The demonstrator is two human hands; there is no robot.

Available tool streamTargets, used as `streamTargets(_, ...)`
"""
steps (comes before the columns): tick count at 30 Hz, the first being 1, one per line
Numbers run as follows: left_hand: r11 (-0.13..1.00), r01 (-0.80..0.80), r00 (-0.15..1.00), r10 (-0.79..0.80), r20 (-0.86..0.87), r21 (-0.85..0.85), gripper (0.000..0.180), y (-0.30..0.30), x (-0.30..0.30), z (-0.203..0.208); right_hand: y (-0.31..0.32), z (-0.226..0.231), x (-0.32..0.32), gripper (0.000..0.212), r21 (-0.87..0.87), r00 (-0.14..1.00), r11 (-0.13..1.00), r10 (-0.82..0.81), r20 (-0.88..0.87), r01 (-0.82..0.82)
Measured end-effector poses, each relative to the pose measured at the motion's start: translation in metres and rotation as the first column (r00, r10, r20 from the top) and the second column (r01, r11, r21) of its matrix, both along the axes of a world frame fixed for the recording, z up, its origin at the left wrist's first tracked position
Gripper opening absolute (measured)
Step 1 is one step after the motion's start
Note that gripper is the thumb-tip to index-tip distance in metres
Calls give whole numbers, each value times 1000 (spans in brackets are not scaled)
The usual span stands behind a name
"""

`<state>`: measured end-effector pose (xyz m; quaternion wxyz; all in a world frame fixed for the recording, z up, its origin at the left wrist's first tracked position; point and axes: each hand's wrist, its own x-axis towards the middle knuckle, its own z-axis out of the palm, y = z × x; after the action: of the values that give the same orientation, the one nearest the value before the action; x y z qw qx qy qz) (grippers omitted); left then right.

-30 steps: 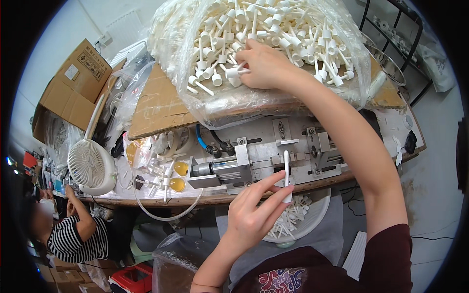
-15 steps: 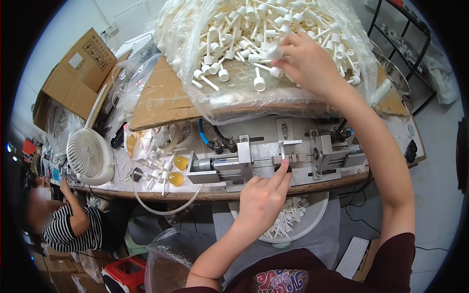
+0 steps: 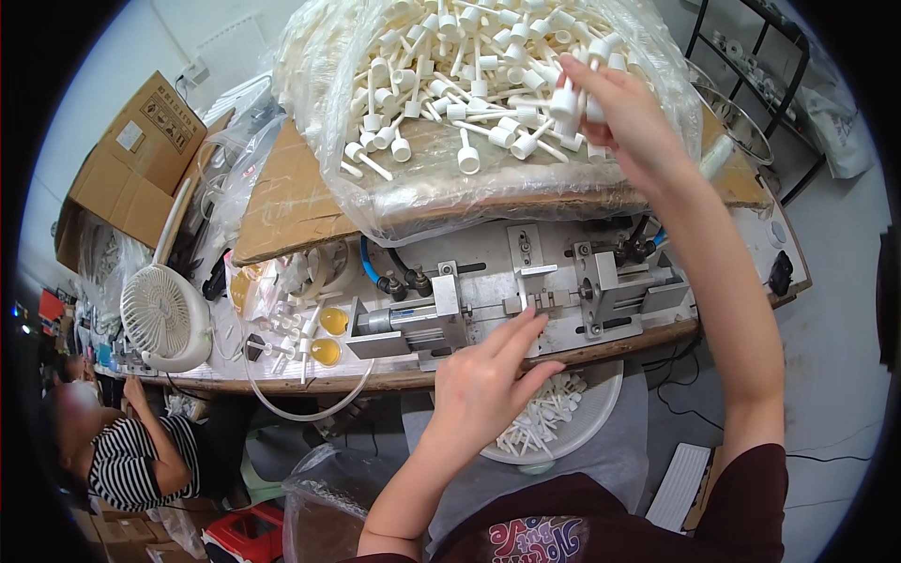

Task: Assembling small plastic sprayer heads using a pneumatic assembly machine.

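Observation:
At the edge of a heaped pile of white plastic scoops (image 3: 466, 155), my right hand (image 3: 631, 117) is closed around a white scoop (image 3: 564, 105), its small round cup showing past the fingers. Whether the hand holds more than one scoop cannot be made out. My left hand (image 3: 483, 383) is open, thumb spread away from the fingers. Its fingertips are beside the small metal holder (image 3: 554, 299) in the middle of a bench fixture, partly covering it. Metal cylinder blocks stand on both sides of that holder, the left one (image 3: 413, 324) and the right one (image 3: 619, 291).
Clear plastic sheeting and cardboard (image 3: 291, 202) lie under the pile. Below the bench edge sits a white basket (image 3: 605, 413) of small white pieces. A white fan (image 3: 167, 317), two yellow discs (image 3: 326, 352) and a looping hose are leftward. A person in stripes (image 3: 141, 460) sits far left.
My right hand has lifted slightly and moved right, with the scoop now clearly showing. My left hand's index finger has drawn back from the holder and the thumb has spread out.

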<state>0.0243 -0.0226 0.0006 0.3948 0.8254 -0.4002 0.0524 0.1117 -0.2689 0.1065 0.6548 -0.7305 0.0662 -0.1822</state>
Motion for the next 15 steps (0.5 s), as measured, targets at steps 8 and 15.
streamTargets(8, 919, -73, 950, 182, 252, -388, 50, -5, -1, 22, 85, -68, -99, 24, 289, 995, 957, 61, -75, -37)
streamTargets(15, 934, 56, 982, 12, 188, -354, 30, 14, 0, 18, 107, -95, -133, 22, 523, 992, 852, 62, -111, 5)
